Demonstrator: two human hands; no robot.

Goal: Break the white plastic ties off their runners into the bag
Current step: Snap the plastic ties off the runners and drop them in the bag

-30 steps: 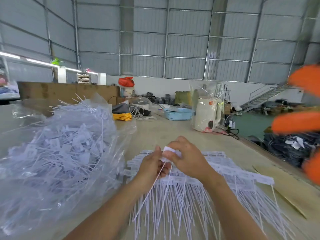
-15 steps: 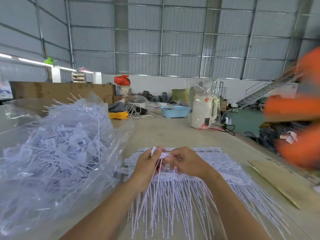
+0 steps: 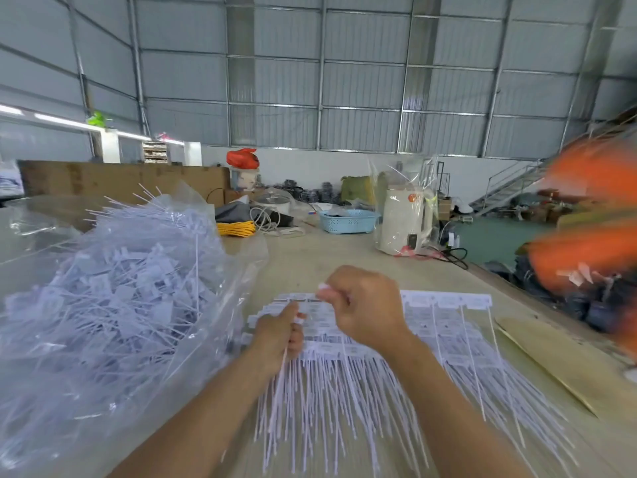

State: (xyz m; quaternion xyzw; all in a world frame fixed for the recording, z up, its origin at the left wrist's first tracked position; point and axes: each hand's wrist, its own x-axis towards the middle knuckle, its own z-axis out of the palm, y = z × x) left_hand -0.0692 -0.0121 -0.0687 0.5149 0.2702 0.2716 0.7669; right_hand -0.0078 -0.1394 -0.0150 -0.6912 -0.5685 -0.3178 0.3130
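A long worktable (image 3: pixel 344 257) is seen in a metal-walled shed, with a kettle-like white appliance (image 3: pixel 401 224) and a blue basket (image 3: pixel 348 221) at its far end. To the left a large clear bag (image 3: pixel 113 305) is heaped with loose white ties, its open mouth facing the hands and lying just beside the left forearm. Directly below the hands the stacked runners (image 3: pixel 431 326) are spread flat, label heads away from the person, tails running back toward the body, so the long axis lies near to far. The left hand (image 3: pixel 279 336) is the nearer to the bag; its fingers are curled round a thin bundle of tie tails (image 3: pixel 281 374) that hangs down toward the wrist. The right hand (image 3: pixel 363 305) is held just above and to the right, fingers curled tight, thumb and forefinger pinched on a small white tie head (image 3: pixel 323 288). The two hands are close but apart. The next drop is judged to call for a short sweep left, into the bag.
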